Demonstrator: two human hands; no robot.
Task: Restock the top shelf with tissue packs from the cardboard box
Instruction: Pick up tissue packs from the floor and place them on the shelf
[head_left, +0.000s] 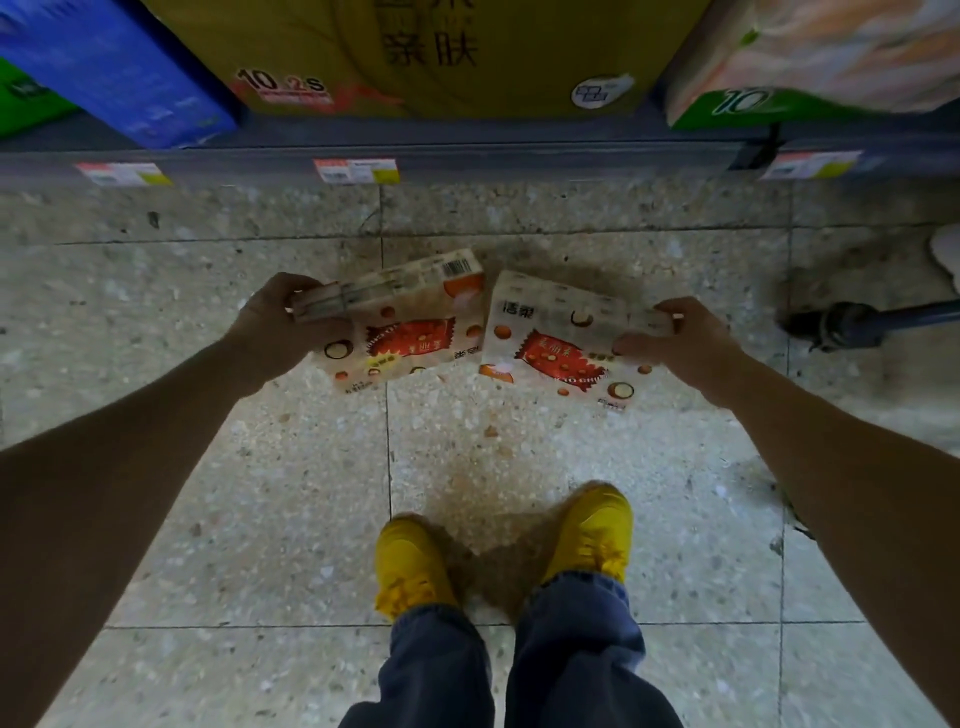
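Note:
My left hand (283, 325) grips the left end of a white tissue pack (402, 325) printed with a red candy-shaped label and nuts. My right hand (675, 340) grips the right end of a second, matching tissue pack (553, 343). Both packs hang in the air above the floor, side by side, nearly touching in the middle. The cardboard box and the top shelf are out of view.
The bottom shelf edge (467, 161) with price tags runs across the top, carrying a yellow paper-goods pack (426, 52), a blue pack (119, 67) and a green-and-white pack (810, 62). A cart wheel (844, 325) stands on the speckled tile floor at right. My yellow shoes (498, 551) are below.

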